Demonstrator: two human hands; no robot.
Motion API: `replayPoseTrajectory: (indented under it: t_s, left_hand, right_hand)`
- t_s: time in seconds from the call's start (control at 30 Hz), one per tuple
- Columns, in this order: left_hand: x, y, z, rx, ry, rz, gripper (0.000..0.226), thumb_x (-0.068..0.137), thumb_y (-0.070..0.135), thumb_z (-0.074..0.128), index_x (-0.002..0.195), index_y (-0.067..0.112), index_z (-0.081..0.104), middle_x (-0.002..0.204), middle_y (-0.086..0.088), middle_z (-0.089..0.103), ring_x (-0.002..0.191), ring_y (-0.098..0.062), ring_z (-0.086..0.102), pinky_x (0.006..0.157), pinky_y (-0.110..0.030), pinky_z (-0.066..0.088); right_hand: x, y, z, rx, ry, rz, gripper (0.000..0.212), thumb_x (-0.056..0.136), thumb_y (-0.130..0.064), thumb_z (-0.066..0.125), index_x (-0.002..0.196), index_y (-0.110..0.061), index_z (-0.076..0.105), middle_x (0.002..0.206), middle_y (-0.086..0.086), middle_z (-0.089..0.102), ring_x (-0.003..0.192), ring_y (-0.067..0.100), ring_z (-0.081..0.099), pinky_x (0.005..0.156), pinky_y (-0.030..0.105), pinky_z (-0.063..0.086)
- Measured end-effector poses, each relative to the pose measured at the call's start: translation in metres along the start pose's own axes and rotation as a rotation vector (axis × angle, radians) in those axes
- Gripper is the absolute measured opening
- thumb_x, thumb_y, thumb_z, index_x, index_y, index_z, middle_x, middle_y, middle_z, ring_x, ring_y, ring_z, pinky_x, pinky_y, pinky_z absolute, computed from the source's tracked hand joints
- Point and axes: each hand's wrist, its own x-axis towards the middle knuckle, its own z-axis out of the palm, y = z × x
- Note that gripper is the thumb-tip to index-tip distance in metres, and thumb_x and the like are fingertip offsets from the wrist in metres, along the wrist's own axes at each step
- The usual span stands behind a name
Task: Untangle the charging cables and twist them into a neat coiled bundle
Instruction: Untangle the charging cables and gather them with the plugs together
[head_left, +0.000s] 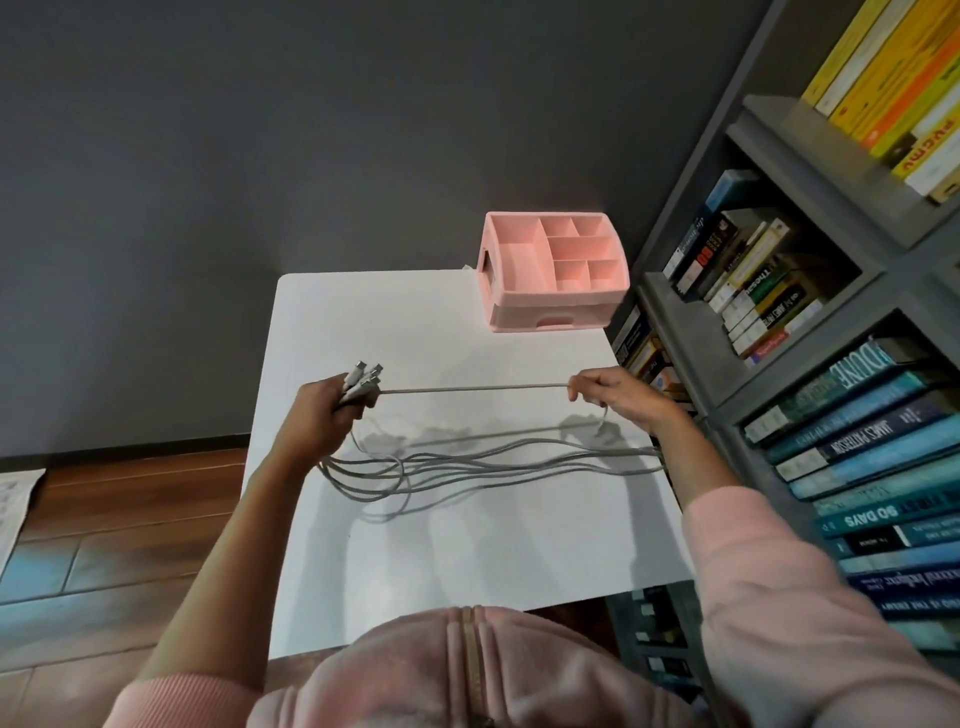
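Gripping plugs (363, 383) | left hand (322, 410) | right hand (608, 397) pinching cable (472, 388) | left-right

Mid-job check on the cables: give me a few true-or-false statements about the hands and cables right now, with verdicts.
1. The left hand grips a bunch of cable plugs. True.
2. The right hand pinches one cable pulled straight between both hands. True.
3. The pink organizer stands at the far right corner of the table. True.
4. A cable lies in the pink organizer. False: none shows in it.
5. All cables are coiled in a bundle. False: the loose cables lie in slack strands on the table.
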Motion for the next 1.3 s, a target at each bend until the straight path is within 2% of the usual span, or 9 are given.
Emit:
replayPoseTrajectory:
  t_s: [0.17, 0.3, 0.43, 0.5, 0.63, 0.9, 1.03, 1.17, 1.3]
  left_hand:
    - [-0.006, -0.003, 0.000, -0.002, -0.016, -0.039, 0.026, 0.072, 0.009, 0.044, 0.066, 0.034, 0.052, 0.056, 0.009, 0.057, 0.059, 0.003, 0.051, 0.059, -0.004, 0.035]
    - [-0.008, -0.008, -0.003, 0.012, 0.002, -0.093, 0.042, 0.082, -0.012, 0.050, 0.067, 0.027, 0.054, 0.062, 0.002, 0.056, 0.060, 0.011, 0.051, 0.059, -0.003, 0.034]
    - [-0.006, 0.001, 0.002, -0.012, -0.058, -0.118, 0.043, 0.083, -0.013, 0.049, 0.067, 0.027, 0.055, 0.063, 0.001, 0.057, 0.061, 0.009, 0.052, 0.060, -0.005, 0.034]
    - [-0.004, -0.001, 0.002, -0.028, -0.137, -0.169, 0.039, 0.086, -0.008, 0.049, 0.068, 0.025, 0.058, 0.062, 0.004, 0.059, 0.064, 0.001, 0.053, 0.062, -0.008, 0.035]
    - [-0.005, -0.006, 0.002, -0.052, -0.214, -0.254, 0.028, 0.092, 0.011, 0.057, 0.066, 0.018, 0.061, 0.068, 0.005, 0.067, 0.075, -0.021, 0.056, 0.067, -0.024, 0.038]
    - [0.006, 0.027, 0.020, 0.001, -0.239, -0.214, 0.027, 0.091, 0.010, 0.062, 0.067, 0.023, 0.060, 0.063, 0.004, 0.062, 0.056, 0.000, 0.055, 0.053, -0.011, 0.037]
    - [0.013, 0.058, 0.041, 0.017, -0.278, -0.130, 0.022, 0.087, -0.005, 0.054, 0.078, 0.014, 0.062, 0.060, 0.012, 0.056, 0.048, 0.009, 0.052, 0.053, -0.005, 0.037]
    - [0.017, 0.072, 0.058, 0.040, -0.335, -0.071, 0.030, 0.080, -0.012, 0.047, 0.078, 0.016, 0.059, 0.062, 0.012, 0.057, 0.050, 0.004, 0.051, 0.052, -0.010, 0.036]
    - [0.022, 0.074, 0.059, 0.050, -0.273, -0.087, 0.030, 0.079, -0.011, 0.045, 0.082, 0.013, 0.062, 0.065, 0.011, 0.057, 0.060, -0.007, 0.053, 0.054, -0.010, 0.036]
  right_hand:
    - [-0.012, 0.018, -0.007, 0.006, 0.116, 0.021, 0.024, 0.099, -0.015, 0.049, 0.081, -0.005, 0.063, 0.062, 0.001, 0.038, 0.050, -0.004, 0.040, 0.053, 0.007, 0.033]
    - [-0.020, 0.029, -0.011, 0.031, 0.194, 0.030, 0.020, 0.095, -0.012, 0.055, 0.081, -0.006, 0.067, 0.068, 0.002, 0.058, 0.059, -0.008, 0.050, 0.071, 0.009, 0.037]
    - [-0.021, 0.033, -0.016, -0.020, 0.318, 0.017, 0.016, 0.092, -0.012, 0.060, 0.090, -0.001, 0.071, 0.088, -0.003, 0.060, 0.084, -0.002, 0.053, 0.077, -0.008, 0.026]
    - [-0.021, 0.044, -0.024, -0.033, 0.403, 0.028, 0.017, 0.092, -0.015, 0.061, 0.089, -0.003, 0.073, 0.088, -0.008, 0.053, 0.082, 0.004, 0.048, 0.088, 0.010, 0.035]
    - [-0.029, 0.065, -0.043, -0.012, 0.524, 0.099, 0.020, 0.095, -0.013, 0.056, 0.082, -0.008, 0.069, 0.082, 0.015, 0.056, 0.065, 0.018, 0.048, 0.068, 0.029, 0.045]
    - [-0.035, 0.108, -0.041, -0.109, 0.743, 0.430, 0.027, 0.096, -0.003, 0.045, 0.109, 0.004, 0.067, 0.103, 0.018, 0.065, 0.065, 0.020, 0.053, 0.051, 0.016, 0.039]
    - [-0.013, 0.117, -0.021, -0.116, 0.683, 0.523, 0.034, 0.086, 0.011, 0.045, 0.110, 0.006, 0.067, 0.122, 0.021, 0.063, 0.114, 0.035, 0.057, 0.099, 0.035, 0.045]
    - [0.009, 0.072, 0.031, -0.133, 0.620, 0.307, 0.028, 0.089, 0.003, 0.047, 0.102, -0.006, 0.070, 0.113, 0.013, 0.067, 0.107, 0.026, 0.062, 0.090, 0.029, 0.050]
    - [0.006, -0.004, 0.082, 0.201, -0.031, 0.033, 0.025, 0.101, -0.015, 0.046, 0.112, -0.002, 0.063, 0.105, 0.018, 0.067, 0.095, 0.017, 0.062, 0.074, 0.009, 0.047]
